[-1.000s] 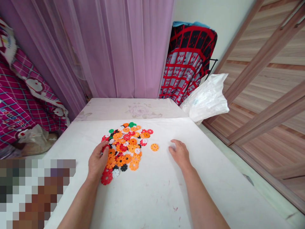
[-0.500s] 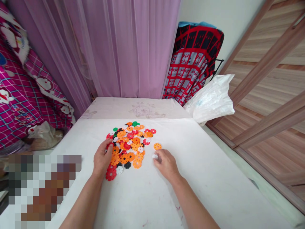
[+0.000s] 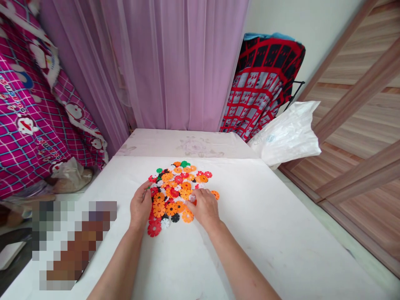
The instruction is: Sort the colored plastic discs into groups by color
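A heap of plastic snowflake discs (image 3: pixel 173 183) in orange, red, white, black and green lies on the white-covered table (image 3: pixel 265 233). At the heap's left edge is my left hand (image 3: pixel 140 206), its fingers curled. A green sliver shows at its fingertips, but what they hold is unclear. My right hand (image 3: pixel 204 208) reaches over the heap's right side, fingers bent down and closed on a red disc (image 3: pixel 194 203), partly covered by them. A white disc (image 3: pixel 191 198) lies beside these fingertips. An orange disc (image 3: pixel 215 195) sits just right of the right hand.
A white plastic bag (image 3: pixel 287 133) stands by the table's far right corner. Purple curtains (image 3: pixel 181 62) hang behind the table. Pink checked fabric (image 3: pixel 40 104) is at the left, and a blurred-out object (image 3: pixel 75 246) lies near the left edge.
My right hand has moved left, from beside the heap onto its right side. The white piece it pinched before no longer shows. My left hand stays at the left edge.
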Available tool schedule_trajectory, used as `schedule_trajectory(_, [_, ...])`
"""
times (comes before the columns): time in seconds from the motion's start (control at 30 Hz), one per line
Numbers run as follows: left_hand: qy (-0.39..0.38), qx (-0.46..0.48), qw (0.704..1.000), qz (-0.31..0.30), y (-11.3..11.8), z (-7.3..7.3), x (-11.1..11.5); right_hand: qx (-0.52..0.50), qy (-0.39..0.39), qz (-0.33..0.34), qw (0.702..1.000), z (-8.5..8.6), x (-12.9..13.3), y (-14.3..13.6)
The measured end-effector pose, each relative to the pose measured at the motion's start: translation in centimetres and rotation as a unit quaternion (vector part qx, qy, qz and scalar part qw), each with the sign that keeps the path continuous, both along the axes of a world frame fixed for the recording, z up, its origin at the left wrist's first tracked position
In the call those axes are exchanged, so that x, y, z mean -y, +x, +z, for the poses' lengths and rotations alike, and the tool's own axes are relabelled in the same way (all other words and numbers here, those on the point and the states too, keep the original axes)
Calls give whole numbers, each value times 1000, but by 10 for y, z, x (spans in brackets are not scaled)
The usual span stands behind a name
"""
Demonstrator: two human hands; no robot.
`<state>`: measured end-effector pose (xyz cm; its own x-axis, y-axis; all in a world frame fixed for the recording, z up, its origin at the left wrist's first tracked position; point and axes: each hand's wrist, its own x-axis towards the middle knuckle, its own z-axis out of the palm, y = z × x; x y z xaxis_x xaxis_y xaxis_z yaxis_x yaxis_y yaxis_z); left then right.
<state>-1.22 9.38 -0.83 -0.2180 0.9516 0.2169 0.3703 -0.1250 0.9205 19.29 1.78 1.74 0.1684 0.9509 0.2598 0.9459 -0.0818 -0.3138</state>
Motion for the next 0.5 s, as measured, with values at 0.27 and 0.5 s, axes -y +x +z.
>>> schedule_trajectory(0.27, [5, -14, 1000, -19, 1, -3, 0, -39, -43, -20, 998, -8, -8, -2])
schedule_trajectory(0.5, [26, -81, 984, -158, 11, -8, 0, -94, 44, -21, 994, -12, 2, 8])
